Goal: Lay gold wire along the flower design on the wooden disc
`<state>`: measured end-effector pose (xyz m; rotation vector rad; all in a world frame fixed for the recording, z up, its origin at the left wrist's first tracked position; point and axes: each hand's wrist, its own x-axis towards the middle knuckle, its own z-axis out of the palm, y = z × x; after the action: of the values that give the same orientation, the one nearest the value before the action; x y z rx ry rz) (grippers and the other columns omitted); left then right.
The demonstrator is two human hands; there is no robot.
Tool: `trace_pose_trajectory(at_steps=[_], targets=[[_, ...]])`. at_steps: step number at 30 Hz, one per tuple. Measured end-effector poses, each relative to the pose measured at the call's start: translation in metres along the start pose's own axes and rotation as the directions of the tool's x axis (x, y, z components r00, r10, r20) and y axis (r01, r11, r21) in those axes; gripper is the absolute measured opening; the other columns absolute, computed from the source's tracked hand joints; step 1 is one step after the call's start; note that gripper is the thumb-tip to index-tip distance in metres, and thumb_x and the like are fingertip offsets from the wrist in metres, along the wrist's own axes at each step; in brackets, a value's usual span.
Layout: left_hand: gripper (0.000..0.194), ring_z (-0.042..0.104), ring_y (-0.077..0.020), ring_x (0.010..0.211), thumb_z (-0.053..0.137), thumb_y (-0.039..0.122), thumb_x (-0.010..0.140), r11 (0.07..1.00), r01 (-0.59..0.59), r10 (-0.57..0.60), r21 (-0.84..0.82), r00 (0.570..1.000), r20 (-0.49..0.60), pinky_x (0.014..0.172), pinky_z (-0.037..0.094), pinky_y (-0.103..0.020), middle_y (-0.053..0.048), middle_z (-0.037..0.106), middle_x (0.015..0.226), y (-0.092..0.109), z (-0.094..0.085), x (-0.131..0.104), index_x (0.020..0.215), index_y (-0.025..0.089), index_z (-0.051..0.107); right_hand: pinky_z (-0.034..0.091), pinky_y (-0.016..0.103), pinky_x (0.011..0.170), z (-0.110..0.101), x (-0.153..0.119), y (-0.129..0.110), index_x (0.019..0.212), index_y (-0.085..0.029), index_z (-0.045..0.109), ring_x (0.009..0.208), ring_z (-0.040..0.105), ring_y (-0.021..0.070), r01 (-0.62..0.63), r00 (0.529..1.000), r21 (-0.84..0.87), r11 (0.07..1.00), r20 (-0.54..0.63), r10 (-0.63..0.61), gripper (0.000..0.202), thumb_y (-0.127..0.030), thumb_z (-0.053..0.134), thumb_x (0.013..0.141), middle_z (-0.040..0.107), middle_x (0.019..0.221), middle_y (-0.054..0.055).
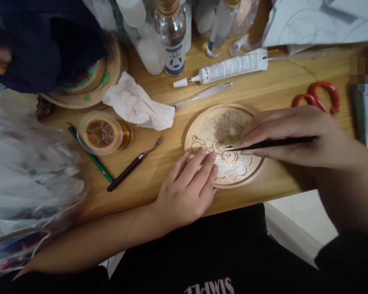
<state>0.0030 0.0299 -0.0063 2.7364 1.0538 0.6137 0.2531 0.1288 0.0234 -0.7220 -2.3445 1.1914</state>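
A round wooden plate (194, 174) lies on the table in front of me, bearing a pencilled pattern partly outlined in gold wire. My left hand (188, 188) rests flat on its lower left side, fingers stretched out over the design. From the right, my right hand (288, 132) grips dark, slender tweezers (276, 143). Their tips touch or hover just over the gold spiral near the plate's middle; which of the two I cannot tell. The fingers of this hand cover the plate's upper right part.
Left of the plate are a gold wire spool (102, 132), a green pencil (92, 157), a small palette knife (135, 163) and a crumpled tissue (138, 102). Behind lie a pen (204, 94), a glue tube (234, 66) and a bottle (171, 41). Red scissors (333, 96) sit right.
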Motion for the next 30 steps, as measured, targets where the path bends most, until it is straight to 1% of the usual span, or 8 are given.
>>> trace_pose_trajectory(at_steps=[3, 5, 11, 14, 20, 26, 30], targets=[[0.028, 0.061, -0.0311, 0.121, 0.059, 0.025, 0.091, 1.000, -0.002, 0.002, 0.006, 1.000, -0.002, 0.100, 0.050, -0.046, -0.015, 0.069, 0.125, 0.000, -0.001, 0.001, 0.110, 0.006, 0.067, 0.059, 0.020, 0.083, -0.003, 0.010, 0.008, 0.103, -0.019, 0.070, 0.095, 0.071, 0.0098, 0.074, 0.995, -0.001, 0.997, 0.068, -0.074, 0.016, -0.026, 0.060, 0.093, 0.075, 0.099, 0.001], [0.028, 0.062, -0.0307, 0.119, 0.060, 0.025, 0.091, 1.000, -0.006, 0.006, 0.016, 1.000, 0.001, 0.098, 0.050, -0.045, -0.015, 0.070, 0.123, 0.000, -0.002, 0.002, 0.109, 0.005, 0.068, 0.059, 0.019, 0.083, -0.003, 0.015, 0.013, 0.103, -0.019, 0.071, 0.095, 0.072, 0.0089, 0.095, 0.990, 0.025, 0.995, 0.105, -0.097, 0.016, -0.024, 0.061, 0.092, 0.076, 0.098, -0.001], [0.027, 0.064, -0.0296, 0.117, 0.060, 0.024, 0.091, 1.000, -0.003, 0.003, 0.021, 1.000, 0.009, 0.095, 0.051, -0.044, -0.014, 0.070, 0.122, 0.000, -0.002, 0.003, 0.108, 0.006, 0.069, 0.060, 0.018, 0.081, -0.004, 0.022, 0.016, 0.099, -0.021, 0.074, 0.092, 0.073, 0.0073, 0.024, 0.988, 0.078, 0.997, 0.153, -0.036, 0.018, -0.030, 0.063, 0.088, 0.077, 0.095, -0.006], [0.027, 0.064, -0.0293, 0.118, 0.060, 0.025, 0.091, 1.000, -0.001, 0.001, 0.023, 1.000, 0.012, 0.096, 0.051, -0.043, -0.014, 0.070, 0.123, 0.000, -0.002, 0.003, 0.108, 0.006, 0.069, 0.060, 0.017, 0.080, -0.005, 0.025, 0.015, 0.097, -0.021, 0.074, 0.092, 0.073, 0.0064, 0.008, 0.986, 0.088, 0.996, 0.167, -0.023, 0.019, -0.031, 0.062, 0.087, 0.077, 0.094, -0.007], [0.027, 0.065, -0.0287, 0.117, 0.061, 0.024, 0.090, 1.000, 0.003, -0.004, 0.017, 1.000, 0.017, 0.095, 0.052, -0.043, -0.014, 0.070, 0.123, 0.000, -0.002, 0.004, 0.109, 0.006, 0.069, 0.059, 0.015, 0.079, -0.007, 0.030, 0.015, 0.092, -0.024, 0.075, 0.089, 0.073, 0.0041, -0.090, 0.982, 0.124, 0.988, 0.177, 0.067, 0.018, -0.035, 0.065, 0.081, 0.077, 0.092, -0.011], [0.026, 0.065, -0.0287, 0.117, 0.061, 0.024, 0.091, 1.000, 0.003, -0.003, 0.016, 1.000, 0.012, 0.096, 0.051, -0.043, -0.013, 0.070, 0.123, 0.000, -0.001, 0.004, 0.109, 0.006, 0.069, 0.059, 0.016, 0.079, -0.007, 0.031, 0.015, 0.094, -0.025, 0.075, 0.090, 0.073, 0.0046, -0.113, 0.975, 0.128, 0.985, 0.206, 0.085, 0.020, -0.034, 0.066, 0.079, 0.076, 0.094, -0.011], [0.027, 0.065, -0.0288, 0.117, 0.060, 0.023, 0.091, 1.000, 0.009, -0.009, 0.018, 1.000, 0.009, 0.096, 0.051, -0.043, -0.013, 0.070, 0.123, 0.000, -0.002, 0.004, 0.110, 0.006, 0.069, 0.059, 0.014, 0.077, -0.005, 0.031, 0.016, 0.093, -0.023, 0.074, 0.090, 0.072, 0.0039, -0.053, 0.978, 0.102, 0.993, 0.208, 0.031, 0.019, -0.033, 0.063, 0.083, 0.077, 0.094, -0.010]])
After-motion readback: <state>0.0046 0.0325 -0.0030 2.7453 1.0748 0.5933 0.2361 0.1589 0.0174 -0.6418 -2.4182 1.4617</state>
